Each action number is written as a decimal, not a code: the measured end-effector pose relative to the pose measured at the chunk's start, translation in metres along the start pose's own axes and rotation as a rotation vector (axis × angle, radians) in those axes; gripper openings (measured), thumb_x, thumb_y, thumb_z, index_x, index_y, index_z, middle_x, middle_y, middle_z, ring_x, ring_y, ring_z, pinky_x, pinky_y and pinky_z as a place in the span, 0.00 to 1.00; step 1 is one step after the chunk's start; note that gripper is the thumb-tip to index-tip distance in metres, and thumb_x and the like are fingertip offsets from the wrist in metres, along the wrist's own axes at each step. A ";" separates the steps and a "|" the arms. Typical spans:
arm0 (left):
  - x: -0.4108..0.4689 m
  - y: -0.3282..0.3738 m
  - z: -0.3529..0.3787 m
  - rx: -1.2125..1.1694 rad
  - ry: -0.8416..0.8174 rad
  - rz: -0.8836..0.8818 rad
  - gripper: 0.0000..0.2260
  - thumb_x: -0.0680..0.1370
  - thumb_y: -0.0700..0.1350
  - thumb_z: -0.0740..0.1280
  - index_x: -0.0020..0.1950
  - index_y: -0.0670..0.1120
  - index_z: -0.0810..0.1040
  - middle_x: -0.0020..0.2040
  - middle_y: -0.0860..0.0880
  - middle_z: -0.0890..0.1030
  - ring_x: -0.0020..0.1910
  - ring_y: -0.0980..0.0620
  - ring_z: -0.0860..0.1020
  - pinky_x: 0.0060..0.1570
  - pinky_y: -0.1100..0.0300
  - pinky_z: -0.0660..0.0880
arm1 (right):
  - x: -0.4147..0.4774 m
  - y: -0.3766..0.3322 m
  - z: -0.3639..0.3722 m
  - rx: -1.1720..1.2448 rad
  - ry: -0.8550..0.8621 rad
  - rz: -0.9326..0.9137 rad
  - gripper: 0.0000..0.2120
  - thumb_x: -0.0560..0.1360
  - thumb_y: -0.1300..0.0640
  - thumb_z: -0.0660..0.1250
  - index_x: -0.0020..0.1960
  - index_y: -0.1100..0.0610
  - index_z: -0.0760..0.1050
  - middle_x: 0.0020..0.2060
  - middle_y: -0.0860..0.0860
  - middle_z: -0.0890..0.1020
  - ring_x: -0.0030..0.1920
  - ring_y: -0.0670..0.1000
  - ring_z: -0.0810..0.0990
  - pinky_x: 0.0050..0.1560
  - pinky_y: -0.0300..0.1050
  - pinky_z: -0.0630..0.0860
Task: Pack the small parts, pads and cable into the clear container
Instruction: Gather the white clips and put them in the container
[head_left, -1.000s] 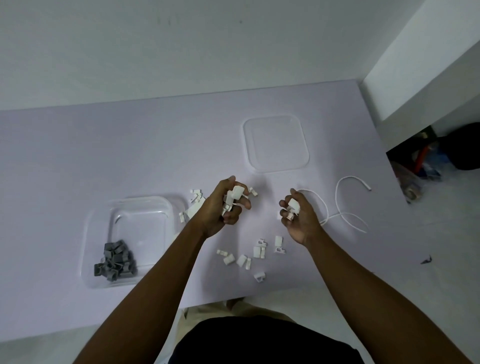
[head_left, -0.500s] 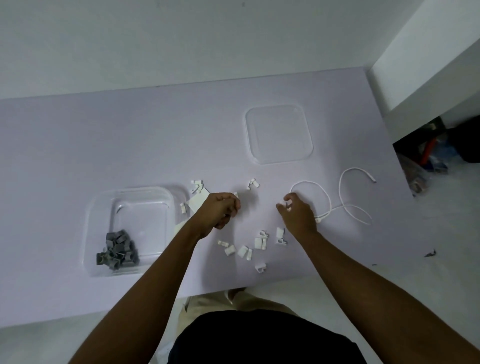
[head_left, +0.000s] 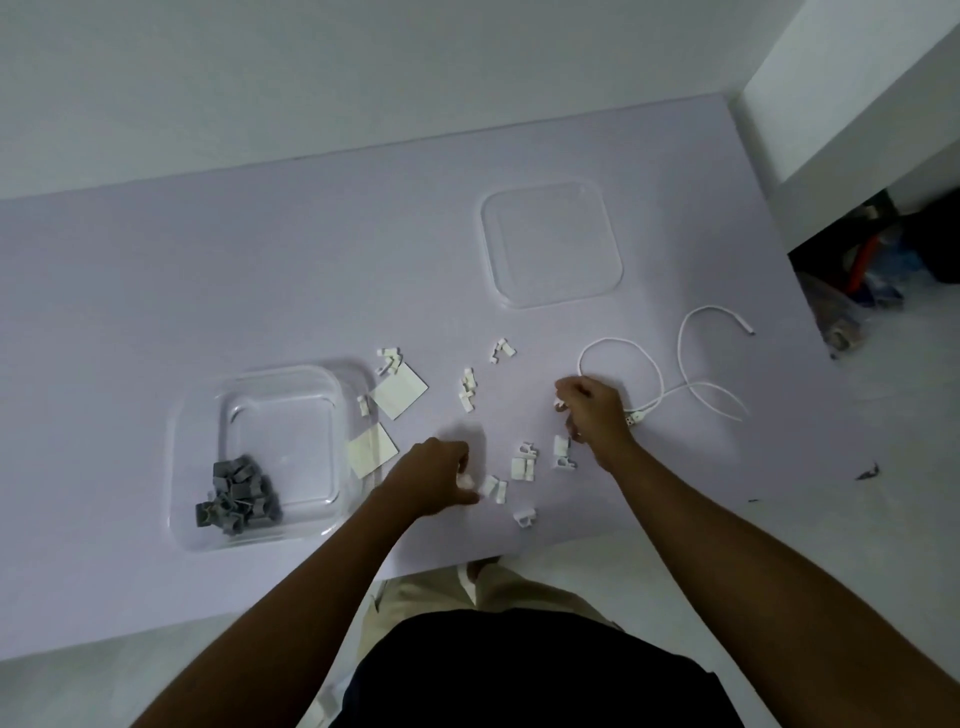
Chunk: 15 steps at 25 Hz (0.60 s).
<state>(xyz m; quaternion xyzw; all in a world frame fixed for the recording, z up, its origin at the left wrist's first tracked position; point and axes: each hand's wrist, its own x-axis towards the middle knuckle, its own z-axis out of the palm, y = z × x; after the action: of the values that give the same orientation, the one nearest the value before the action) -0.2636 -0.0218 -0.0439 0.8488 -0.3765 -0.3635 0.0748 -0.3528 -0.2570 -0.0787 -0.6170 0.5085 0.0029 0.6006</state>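
1. Pale lilac counter (head_left: 208, 270) against a plain white wall, seen from above; cluttered floor corner off to the right.
2. At the counter's left: clear square plastic container (head_left: 179, 467), open, holding only a heap of small grey clips (head_left: 236, 493) in its near-left corner.
3. Well apart, toward the back: flat clear square lid (head_left: 550, 249), off.
4. Not yet packed: small white plastic parts (head_left: 522, 460) scattered mid-counter; two off-white square pads (head_left: 400, 392) just beside the container's right wall, the nearer one seemingly overlapping its rim; loose white cable (head_left: 649, 364) looped at the right.
5. Left hand (head_left: 431, 478): fingers curled, apparently pinching one white part, though blurred. Right hand (head_left: 592, 410): curled too, a white part at the fingertips, just beside the cable's plug end.
6. Judged under halfway: grey clips in; white parts, pads and cable left to pack.
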 end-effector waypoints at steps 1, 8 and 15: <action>-0.002 0.000 0.006 0.038 0.004 0.007 0.19 0.70 0.57 0.75 0.52 0.46 0.77 0.45 0.48 0.80 0.39 0.52 0.75 0.38 0.61 0.69 | -0.005 -0.002 -0.002 0.208 -0.045 0.099 0.05 0.73 0.58 0.67 0.45 0.58 0.81 0.38 0.56 0.81 0.25 0.51 0.71 0.26 0.39 0.64; 0.009 -0.003 0.010 -0.066 0.084 0.024 0.10 0.76 0.51 0.66 0.43 0.45 0.74 0.36 0.47 0.76 0.35 0.47 0.75 0.35 0.60 0.65 | -0.033 0.016 -0.012 0.319 -0.075 0.147 0.06 0.76 0.60 0.67 0.41 0.57 0.74 0.32 0.55 0.77 0.22 0.49 0.68 0.24 0.36 0.59; 0.016 -0.005 0.008 -0.302 0.052 -0.052 0.12 0.76 0.50 0.66 0.38 0.48 0.68 0.33 0.48 0.73 0.35 0.47 0.71 0.33 0.58 0.63 | -0.040 0.021 -0.026 0.322 -0.083 0.063 0.06 0.75 0.61 0.70 0.41 0.57 0.73 0.32 0.58 0.76 0.24 0.53 0.72 0.24 0.37 0.62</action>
<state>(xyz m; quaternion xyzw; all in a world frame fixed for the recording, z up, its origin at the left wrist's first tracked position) -0.2590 -0.0285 -0.0602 0.8466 -0.2935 -0.3955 0.2018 -0.4013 -0.2469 -0.0625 -0.4959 0.4962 -0.0341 0.7118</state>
